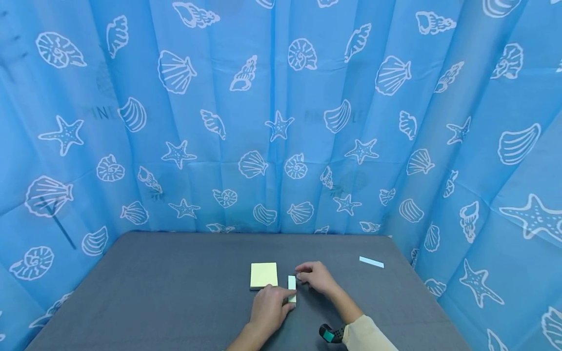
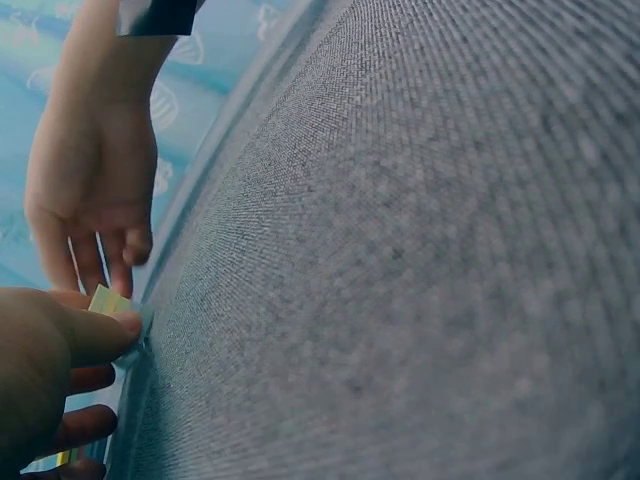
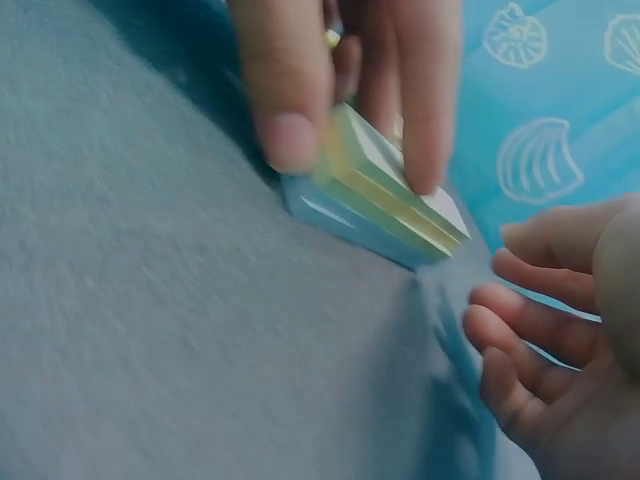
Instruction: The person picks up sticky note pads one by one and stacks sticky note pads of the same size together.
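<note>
A narrow stack of sticky-note strips (image 1: 291, 282) stands near the middle of the grey table. In the right wrist view, the strip stack (image 3: 385, 205) shows a pale top with yellow, green and blue layers beneath. My left hand (image 1: 270, 306) pinches it, thumb at the near end and index finger on top. Just right of the stack, my right hand (image 1: 318, 278) hovers with loosely curled fingers, apart from the stack and holding nothing. A square yellow sticky-note pad (image 1: 264, 275) lies left of the strips, just beyond my left hand.
One light-blue strip (image 1: 371, 262) lies at the far right of the grey table (image 1: 175, 292). A black strapped device (image 1: 330, 334) with a green face sits by the right sleeve. A blue shell-print curtain (image 1: 276, 146) hangs behind the table and at its sides.
</note>
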`<state>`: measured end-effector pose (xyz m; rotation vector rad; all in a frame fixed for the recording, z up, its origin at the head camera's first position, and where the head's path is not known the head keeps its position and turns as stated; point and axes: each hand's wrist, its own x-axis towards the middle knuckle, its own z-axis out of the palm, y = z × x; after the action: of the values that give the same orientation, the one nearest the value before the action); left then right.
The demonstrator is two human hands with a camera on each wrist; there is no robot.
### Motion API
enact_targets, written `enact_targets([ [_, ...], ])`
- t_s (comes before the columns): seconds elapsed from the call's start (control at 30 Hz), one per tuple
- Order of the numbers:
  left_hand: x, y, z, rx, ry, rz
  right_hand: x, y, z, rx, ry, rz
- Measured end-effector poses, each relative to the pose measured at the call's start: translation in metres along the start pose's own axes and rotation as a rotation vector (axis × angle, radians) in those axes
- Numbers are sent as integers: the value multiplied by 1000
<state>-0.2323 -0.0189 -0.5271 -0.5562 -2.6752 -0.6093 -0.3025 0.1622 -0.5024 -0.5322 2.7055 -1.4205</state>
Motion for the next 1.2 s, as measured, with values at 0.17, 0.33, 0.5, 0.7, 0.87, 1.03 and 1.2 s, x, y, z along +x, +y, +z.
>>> enact_targets([
  [0.17,-2,-1,2,11,26,21,-3,10,-20,-81,210,-13],
  [0.33,-2,-3,3,15,20,18,-9,24,-43,-183,375,42],
  [0.5,-2,-4,4,17,15,12,-14,40,-62,-314,463,99],
  [0.7,-1,-4,3,21,7,10,-20,59,-78,-453,494,249],
  [0.87,0,-4,2,21,12,9,-27,73,-89,-476,460,389],
  [1.03,0,-3,1,12,4,11,-32,80,-99,-465,379,439],
  [1.2,-1,-3,2,4,-4,4,-34,86,-103,-490,329,426],
])
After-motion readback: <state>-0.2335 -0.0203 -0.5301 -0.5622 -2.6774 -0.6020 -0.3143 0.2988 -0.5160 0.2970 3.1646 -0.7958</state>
